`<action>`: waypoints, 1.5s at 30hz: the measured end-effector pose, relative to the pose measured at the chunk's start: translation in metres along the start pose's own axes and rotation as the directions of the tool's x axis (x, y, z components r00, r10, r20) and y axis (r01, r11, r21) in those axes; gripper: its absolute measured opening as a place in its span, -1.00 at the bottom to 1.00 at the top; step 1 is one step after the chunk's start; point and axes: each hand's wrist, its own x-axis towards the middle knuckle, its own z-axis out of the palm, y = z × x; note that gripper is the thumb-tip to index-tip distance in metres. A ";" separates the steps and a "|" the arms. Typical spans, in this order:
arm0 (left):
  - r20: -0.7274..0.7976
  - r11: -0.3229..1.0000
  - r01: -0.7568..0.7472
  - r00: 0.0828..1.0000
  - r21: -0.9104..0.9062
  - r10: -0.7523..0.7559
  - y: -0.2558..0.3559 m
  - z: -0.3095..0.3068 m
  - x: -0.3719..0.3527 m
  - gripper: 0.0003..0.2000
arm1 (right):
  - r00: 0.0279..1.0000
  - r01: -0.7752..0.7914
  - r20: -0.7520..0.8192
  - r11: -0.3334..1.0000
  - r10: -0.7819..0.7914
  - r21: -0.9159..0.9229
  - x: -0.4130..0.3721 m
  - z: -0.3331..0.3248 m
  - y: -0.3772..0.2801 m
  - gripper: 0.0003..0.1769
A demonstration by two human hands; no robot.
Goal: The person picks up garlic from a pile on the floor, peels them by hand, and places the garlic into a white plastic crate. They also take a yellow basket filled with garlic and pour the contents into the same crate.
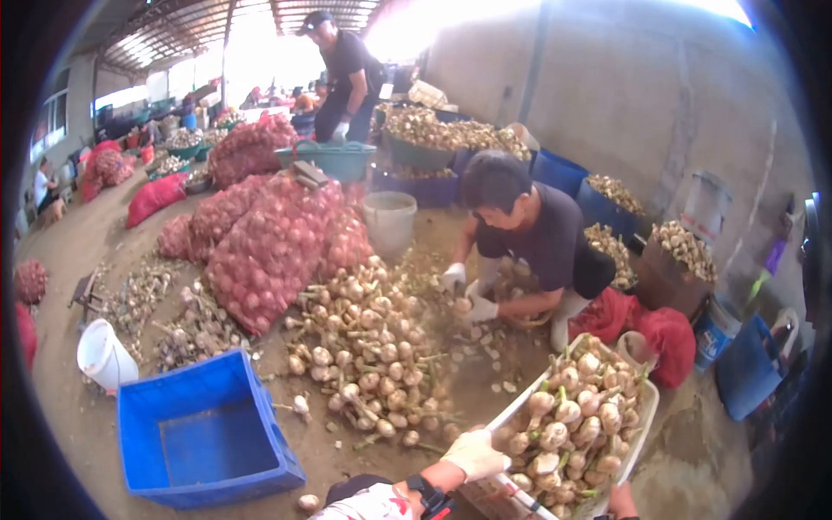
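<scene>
A white crate (648, 414) heaped with garlic bulbs (568, 412), some with cut green stems, is at the lower right. My left hand (475, 455), in a pale glove, is closed on the crate's near left rim; its fingertips are partly hidden. At the crate's near right side my right hand (622, 501) grips the edge, mostly cut off by the frame. Beyond the crate's left side lies a loose pile of garlic (373, 347) on the ground. To the left of my arm stands a blue crate (208, 433) with nothing in it.
A co-worker (529, 234) with gloved hands squats over garlic just past the crate. Full red mesh sacks (269, 247) and a grey bucket (390, 221) stand behind the pile. Another person (342, 78) bends by a green tub (328, 158). A white bucket (104, 355) tilts at left.
</scene>
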 end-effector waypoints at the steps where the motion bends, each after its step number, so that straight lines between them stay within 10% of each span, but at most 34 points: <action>1: 0.006 1.000 0.000 1.000 -0.002 0.000 0.000 -0.001 -0.001 -0.32 | 1.000 0.004 -0.012 1.000 -0.005 -0.013 -0.002 -0.002 -0.003 -0.59; 45: 0.038 0.999 0.041 0.998 0.022 -0.042 0.006 -0.005 -0.004 -0.28 | 0.990 -0.074 -0.130 0.992 0.061 -0.101 -0.030 -0.004 -0.054 -0.58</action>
